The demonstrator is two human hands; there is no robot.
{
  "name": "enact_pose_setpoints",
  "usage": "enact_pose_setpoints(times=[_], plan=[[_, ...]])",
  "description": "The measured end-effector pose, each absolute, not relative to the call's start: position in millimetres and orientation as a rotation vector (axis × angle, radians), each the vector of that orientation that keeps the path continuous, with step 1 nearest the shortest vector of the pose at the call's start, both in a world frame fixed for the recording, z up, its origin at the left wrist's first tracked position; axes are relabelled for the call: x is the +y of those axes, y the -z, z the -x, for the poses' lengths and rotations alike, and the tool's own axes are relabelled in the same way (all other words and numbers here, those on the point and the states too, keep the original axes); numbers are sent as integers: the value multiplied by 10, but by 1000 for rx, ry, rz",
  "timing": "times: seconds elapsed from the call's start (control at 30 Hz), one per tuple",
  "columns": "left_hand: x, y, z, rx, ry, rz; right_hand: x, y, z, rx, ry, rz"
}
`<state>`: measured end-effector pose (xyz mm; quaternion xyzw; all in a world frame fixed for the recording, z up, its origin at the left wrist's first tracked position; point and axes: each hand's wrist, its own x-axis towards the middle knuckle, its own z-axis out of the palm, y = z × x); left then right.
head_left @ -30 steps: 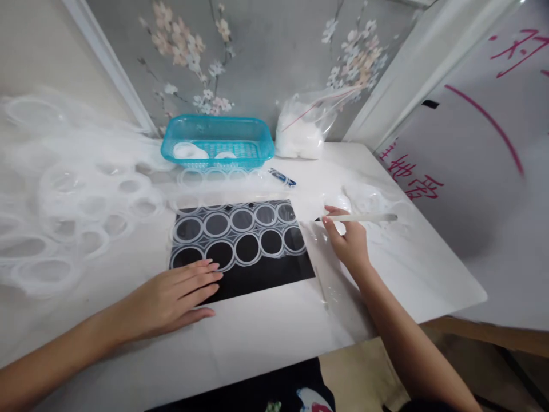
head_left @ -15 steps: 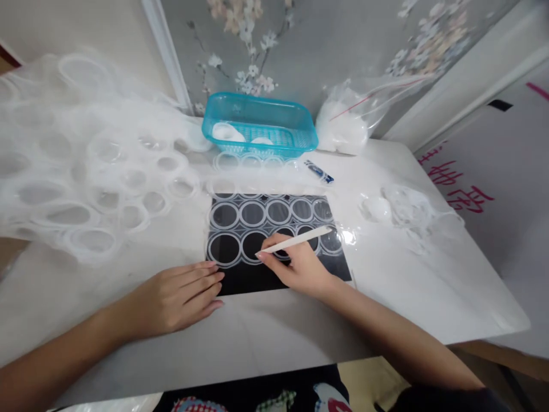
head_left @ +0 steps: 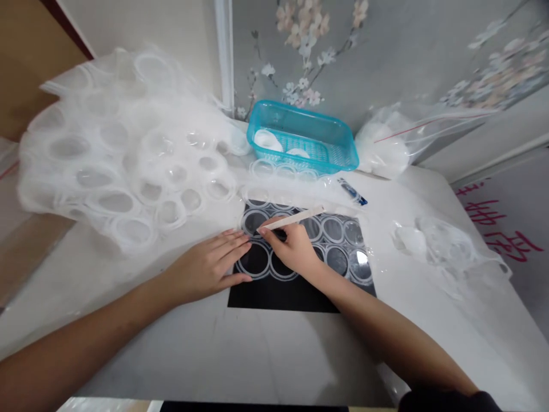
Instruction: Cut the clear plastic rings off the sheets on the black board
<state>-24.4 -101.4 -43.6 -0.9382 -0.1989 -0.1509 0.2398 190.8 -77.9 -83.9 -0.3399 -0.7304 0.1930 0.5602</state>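
Observation:
A black mat (head_left: 295, 289) lies on the white table (head_left: 240, 349), with a clear plastic sheet of round rings (head_left: 334, 234) spread over it. My left hand (head_left: 210, 266) rests flat, fingers together, on the sheet's left edge. My right hand (head_left: 294, 249) grips a thin pale stick (head_left: 295, 218) like a pen. The stick's tip touches a ring near the sheet's upper left, just beyond my left fingertips.
A big heap of clear ring sheets (head_left: 120, 154) fills the table's left. A turquoise basket (head_left: 306, 137) holding white round pieces stands at the back, a zip bag of white pieces (head_left: 386, 151) beside it. A blue pen (head_left: 352, 191) and crumpled plastic (head_left: 441, 246) lie right.
My right hand carried the stick from the table's right side leftward onto the ringed sheet, close to my left hand. The view swung left. My left hand stayed on the mat's edge.

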Motion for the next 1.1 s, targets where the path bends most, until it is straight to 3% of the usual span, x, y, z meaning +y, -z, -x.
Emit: enact_pose_setpoints(times=[0.23,0.43,0.53,0.63,0.8,0.9,1.1], plan=[[-996,446,199,-488,340,2572,-826,899,-1906,-1751,-358,806],[-996,438,160,-600,258,2678,-720,909,-1935,-2133,346,733],[-1009,433,168,-667,243,2706,-471,677,-2165,-1836,464,925],[-1008,422,176,-661,303,2699,-391,490,-2397,-1334,370,1103],[-1009,397,85,-576,450,2588,-786,769,-2361,-1753,-22,961],[-1026,431,-46,-487,385,2572,-909,1010,-2275,-1700,-305,894],[-993,579,-323,-498,205,2529,-849,1076,-2295,-1623,-405,864]])
